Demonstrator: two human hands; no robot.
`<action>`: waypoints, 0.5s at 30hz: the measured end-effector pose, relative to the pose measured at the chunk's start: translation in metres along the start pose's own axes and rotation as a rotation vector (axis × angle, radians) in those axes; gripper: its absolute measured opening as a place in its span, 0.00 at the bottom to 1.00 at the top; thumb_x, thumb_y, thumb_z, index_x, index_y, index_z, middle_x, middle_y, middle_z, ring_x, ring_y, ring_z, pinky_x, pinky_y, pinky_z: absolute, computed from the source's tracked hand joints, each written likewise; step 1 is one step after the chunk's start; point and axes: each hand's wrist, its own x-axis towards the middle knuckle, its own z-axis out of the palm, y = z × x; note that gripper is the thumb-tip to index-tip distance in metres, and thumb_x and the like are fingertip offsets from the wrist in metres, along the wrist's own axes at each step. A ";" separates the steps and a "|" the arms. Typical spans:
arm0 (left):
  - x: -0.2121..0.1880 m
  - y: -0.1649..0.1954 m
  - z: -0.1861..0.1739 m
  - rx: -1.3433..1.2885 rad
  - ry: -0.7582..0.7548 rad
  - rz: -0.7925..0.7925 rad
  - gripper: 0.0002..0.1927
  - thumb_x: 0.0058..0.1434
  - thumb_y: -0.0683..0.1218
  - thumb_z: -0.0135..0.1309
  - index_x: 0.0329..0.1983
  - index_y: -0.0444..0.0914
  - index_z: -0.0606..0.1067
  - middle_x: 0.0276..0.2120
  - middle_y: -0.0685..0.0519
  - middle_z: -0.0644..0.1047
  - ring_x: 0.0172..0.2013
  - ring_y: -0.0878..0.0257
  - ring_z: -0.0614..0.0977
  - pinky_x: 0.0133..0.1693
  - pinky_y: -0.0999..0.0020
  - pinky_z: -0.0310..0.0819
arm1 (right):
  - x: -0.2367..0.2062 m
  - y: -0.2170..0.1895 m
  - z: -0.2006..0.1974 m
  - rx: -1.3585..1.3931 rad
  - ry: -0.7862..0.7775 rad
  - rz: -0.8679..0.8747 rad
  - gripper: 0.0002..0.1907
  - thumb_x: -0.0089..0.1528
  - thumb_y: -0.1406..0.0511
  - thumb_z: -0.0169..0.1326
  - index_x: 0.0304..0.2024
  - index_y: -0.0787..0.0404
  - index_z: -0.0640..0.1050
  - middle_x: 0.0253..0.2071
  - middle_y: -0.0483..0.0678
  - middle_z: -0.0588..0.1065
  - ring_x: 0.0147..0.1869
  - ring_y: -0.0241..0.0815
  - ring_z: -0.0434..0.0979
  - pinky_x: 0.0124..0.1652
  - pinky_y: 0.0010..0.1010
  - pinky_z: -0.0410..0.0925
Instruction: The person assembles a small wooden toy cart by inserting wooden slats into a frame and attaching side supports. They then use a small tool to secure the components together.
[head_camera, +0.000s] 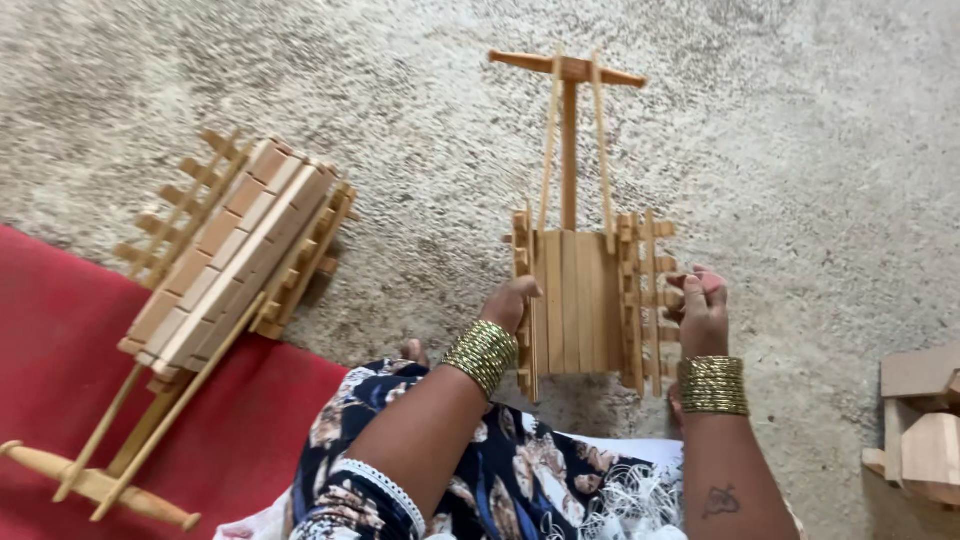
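A small wooden toy cart of pale slats lies on the rough floor in the middle, its long shaft and crossbar pointing away from me. My left hand grips the cart's left side rail. At the right side rail my right hand holds the small cross pegs with bent fingers. Both wrists carry stacks of gold bangles. A second, similar wooden cart lies at the left, tilted, its shaft ending in a rounded yoke near the lower left corner.
A red mat covers the floor at the left, under part of the second cart. Pale wooden blocks sit at the right edge. My lap, in dark flowered cloth, fills the bottom middle. The floor is rough grey concrete.
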 end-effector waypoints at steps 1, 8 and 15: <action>0.002 0.002 0.003 -0.034 -0.008 -0.008 0.14 0.52 0.50 0.49 0.34 0.35 0.74 0.24 0.51 0.73 0.24 0.60 0.77 0.28 0.63 0.76 | 0.005 -0.001 0.005 0.083 0.023 -0.069 0.08 0.70 0.62 0.45 0.51 0.49 0.71 0.48 0.48 0.79 0.36 0.35 0.75 0.35 0.27 0.71; 0.008 0.014 0.014 -0.133 -0.077 -0.191 0.19 0.55 0.51 0.46 0.42 0.33 0.75 0.32 0.43 0.81 0.30 0.56 0.84 0.33 0.60 0.83 | -0.001 0.004 0.045 -0.626 0.089 -0.815 0.06 0.68 0.71 0.50 0.38 0.61 0.79 0.40 0.50 0.75 0.47 0.53 0.77 0.54 0.47 0.70; 0.034 0.017 0.007 -0.241 -0.139 -0.205 0.31 0.58 0.59 0.49 0.54 0.30 0.74 0.36 0.44 0.82 0.30 0.57 0.85 0.32 0.60 0.83 | -0.019 0.005 0.082 -0.660 -0.032 -0.737 0.08 0.64 0.68 0.54 0.42 0.60 0.83 0.43 0.55 0.81 0.46 0.52 0.81 0.47 0.41 0.75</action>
